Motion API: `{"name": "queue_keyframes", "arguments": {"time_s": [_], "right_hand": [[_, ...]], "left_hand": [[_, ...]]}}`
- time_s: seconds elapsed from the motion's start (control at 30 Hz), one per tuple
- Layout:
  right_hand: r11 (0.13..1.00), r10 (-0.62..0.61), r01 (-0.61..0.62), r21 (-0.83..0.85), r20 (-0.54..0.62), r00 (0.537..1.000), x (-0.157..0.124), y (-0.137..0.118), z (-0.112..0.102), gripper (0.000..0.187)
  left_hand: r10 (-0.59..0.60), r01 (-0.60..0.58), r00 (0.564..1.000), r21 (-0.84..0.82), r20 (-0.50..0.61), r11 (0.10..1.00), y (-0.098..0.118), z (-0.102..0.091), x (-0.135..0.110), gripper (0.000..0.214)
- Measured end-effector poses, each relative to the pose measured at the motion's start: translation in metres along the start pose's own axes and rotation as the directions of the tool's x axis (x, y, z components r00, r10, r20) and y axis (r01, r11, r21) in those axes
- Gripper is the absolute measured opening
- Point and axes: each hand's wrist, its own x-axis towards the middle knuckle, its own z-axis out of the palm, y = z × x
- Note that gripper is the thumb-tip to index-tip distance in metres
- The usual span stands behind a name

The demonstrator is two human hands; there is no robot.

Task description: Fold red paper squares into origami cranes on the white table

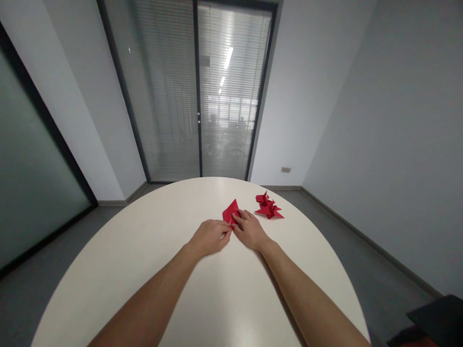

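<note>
A folded red paper [230, 212] lies on the round white table [173, 270], its point aimed away from me. My left hand [210, 237] pinches the paper's near edge with closed fingers. My right hand [249, 228] rests on the paper's right side, its fingers pressed down flat on it. Both forearms reach in from the bottom of the view.
A small pile of finished red folded paper figures [268, 206] lies just right of my hands. Beyond the table's far edge stand glass doors with blinds [197, 91]. A dark object [439, 318] sits at the bottom right, off the table.
</note>
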Motion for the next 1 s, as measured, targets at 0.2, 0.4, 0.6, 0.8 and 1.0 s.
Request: {"name": "queue_keyframes", "arguments": {"time_s": [0.2, 0.4, 0.6, 0.8, 1.0], "right_hand": [[0.999, 0.041, -0.041, -0.003, -0.047, 0.998, 0.002, -0.007, -0.008, 0.032], [0.995, -0.042, 0.041, 0.095, 0.011, 0.999, 0.001, -0.007, -0.011, 0.035], [0.973, -0.098, 0.09, 0.211, 0.028, 0.995, 0.0, -0.014, -0.014, 0.033], [0.964, -0.109, 0.122, 0.237, -0.068, 0.992, 0.002, -0.014, -0.01, 0.033], [0.959, -0.221, 0.23, 0.167, -0.072, 0.973, 0.005, -0.013, -0.01, 0.025]], "left_hand": [[0.068, -0.072, 0.997, 0.092, 0.047, 0.993, 0.003, -0.003, 0.002, 0.026], [0.044, -0.044, 0.999, 0.032, 0.004, 0.999, -0.008, 0.0, 0.002, 0.039], [0.072, -0.071, 0.997, 0.011, -0.04, 0.997, -0.012, 0.004, 0.004, 0.028], [0.0, -0.002, 1.0, 0.077, 0.019, 0.997, -0.01, 0.002, 0.003, 0.028], [-0.07, 0.077, 0.997, 0.247, -0.036, 0.966, -0.011, 0.003, 0.003, 0.027]]}}
